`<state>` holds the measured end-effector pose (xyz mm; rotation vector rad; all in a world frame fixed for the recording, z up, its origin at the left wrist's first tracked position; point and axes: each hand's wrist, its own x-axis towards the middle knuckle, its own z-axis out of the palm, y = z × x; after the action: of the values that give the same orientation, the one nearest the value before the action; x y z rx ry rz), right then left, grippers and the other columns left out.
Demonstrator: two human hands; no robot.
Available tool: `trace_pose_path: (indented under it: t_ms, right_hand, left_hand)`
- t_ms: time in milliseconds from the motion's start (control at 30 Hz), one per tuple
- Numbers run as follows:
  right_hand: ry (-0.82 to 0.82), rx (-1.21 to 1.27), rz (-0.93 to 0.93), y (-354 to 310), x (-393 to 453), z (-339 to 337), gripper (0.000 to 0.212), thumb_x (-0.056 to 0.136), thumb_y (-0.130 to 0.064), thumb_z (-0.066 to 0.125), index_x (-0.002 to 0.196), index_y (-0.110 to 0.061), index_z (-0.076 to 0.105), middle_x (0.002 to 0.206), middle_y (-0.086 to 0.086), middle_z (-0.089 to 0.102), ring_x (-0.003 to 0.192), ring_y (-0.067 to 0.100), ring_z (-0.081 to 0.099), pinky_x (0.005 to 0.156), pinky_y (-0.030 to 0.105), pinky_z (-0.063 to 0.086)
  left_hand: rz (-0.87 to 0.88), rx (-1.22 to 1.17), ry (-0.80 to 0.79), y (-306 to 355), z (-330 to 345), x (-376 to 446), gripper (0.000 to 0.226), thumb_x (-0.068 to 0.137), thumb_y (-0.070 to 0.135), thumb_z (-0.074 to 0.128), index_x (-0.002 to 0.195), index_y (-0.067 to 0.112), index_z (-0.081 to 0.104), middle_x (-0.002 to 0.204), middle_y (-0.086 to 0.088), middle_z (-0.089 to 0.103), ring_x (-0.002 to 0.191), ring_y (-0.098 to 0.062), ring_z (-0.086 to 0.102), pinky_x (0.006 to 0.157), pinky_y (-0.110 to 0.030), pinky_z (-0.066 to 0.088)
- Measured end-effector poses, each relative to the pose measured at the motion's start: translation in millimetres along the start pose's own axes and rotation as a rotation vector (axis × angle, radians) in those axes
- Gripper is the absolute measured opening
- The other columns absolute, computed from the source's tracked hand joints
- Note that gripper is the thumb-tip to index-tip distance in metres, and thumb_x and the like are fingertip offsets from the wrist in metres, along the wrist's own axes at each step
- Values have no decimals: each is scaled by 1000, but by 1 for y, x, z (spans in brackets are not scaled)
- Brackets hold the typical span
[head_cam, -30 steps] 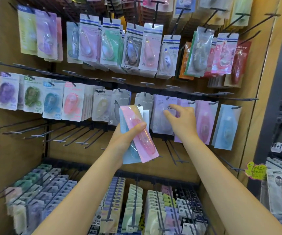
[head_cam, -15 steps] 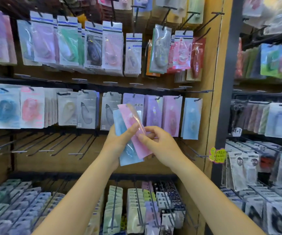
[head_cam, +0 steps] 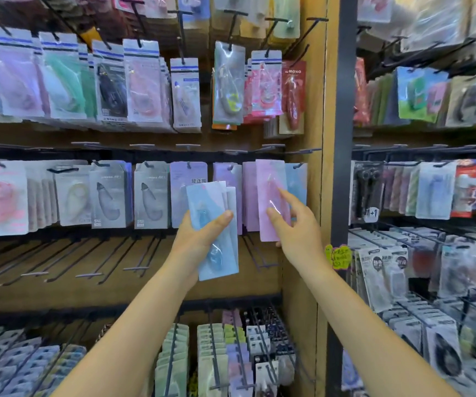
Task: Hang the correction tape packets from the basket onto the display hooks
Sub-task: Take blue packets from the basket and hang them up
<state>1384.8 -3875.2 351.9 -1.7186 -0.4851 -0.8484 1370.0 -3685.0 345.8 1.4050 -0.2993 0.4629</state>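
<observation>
Left hand (head_cam: 199,239) keeps its grip clamped on a small stack of packets (head_cam: 216,224), blue one in front, thumb across its face. Right hand (head_cam: 294,227) pinches a pink packet (head_cam: 271,196) between thumb and fingers, holding it upright against the middle row, just left of a hanging blue packet (head_cam: 298,179) and over the purple ones (head_cam: 248,193). Whether its hole is on a hook (head_cam: 297,166) cannot be told. Left along that row hang grey packets (head_cam: 108,193). Bare hooks (head_cam: 88,262) jut out below the hands. A yellow tag (head_cam: 340,256) sits on the wooden post (head_cam: 311,110) at right, beside a dark upright (head_cam: 342,138).
</observation>
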Motion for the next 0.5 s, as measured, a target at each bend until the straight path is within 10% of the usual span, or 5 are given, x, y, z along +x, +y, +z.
trace_pose_path:
  t_ms: [267,500]
  right_hand:
    - [-26,-46,19,-5,15,-4,54,100,-33,62,151,-26,46,143,-2,51,135,15,46,112,30,41]
    - [-32,-114,32,-9,9,-3,54,100,-34,60,151,-27,43,138,5,52,123,15,49,81,3,35]
  left_hand:
    - [12,8,2,3,14,4,43,89,38,78,127,26,60,108,0,74,97,-19,74,72,-32,58]
    - [4,-1,2,-2,11,2,38,93,34,74,128,28,58,104,1,72,82,-10,74,57,-21,56]
